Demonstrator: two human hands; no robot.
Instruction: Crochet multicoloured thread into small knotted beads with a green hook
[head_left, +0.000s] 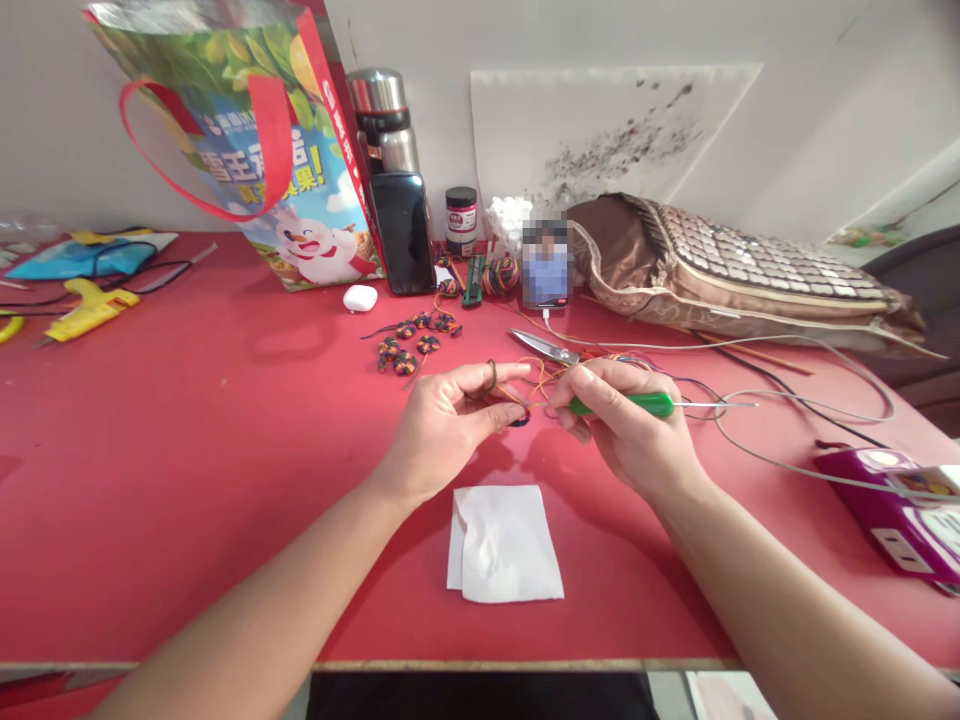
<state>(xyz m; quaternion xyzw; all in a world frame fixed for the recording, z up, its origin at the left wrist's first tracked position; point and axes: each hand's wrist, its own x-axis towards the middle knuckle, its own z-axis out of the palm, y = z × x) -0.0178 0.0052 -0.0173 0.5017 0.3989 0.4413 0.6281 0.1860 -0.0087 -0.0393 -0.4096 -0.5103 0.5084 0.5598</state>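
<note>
Between the thumb and fingers of my left hand (450, 425) is a small dark crochet piece (521, 418), mostly covered by the thumb. Orange yarn (541, 372) runs from near the raised forefinger, and a dark loop circles that finger. My right hand (630, 420) grips a green-handled crochet hook (654, 404). One thin metal end points left to the piece, the other sticks out to the right. Whether the hook's tip is through a stitch I cannot tell. Several finished-looking multicoloured crochet pieces (405, 362) lie beyond my left hand.
Scissors (546, 346) lie just beyond my right hand, near loose yarn. A folded white tissue (510, 545) lies in front of me. Behind stand a bag (300, 190), a dark phone (403, 235) and a lit phone (547, 265). A purple power strip (885, 510) sits at right.
</note>
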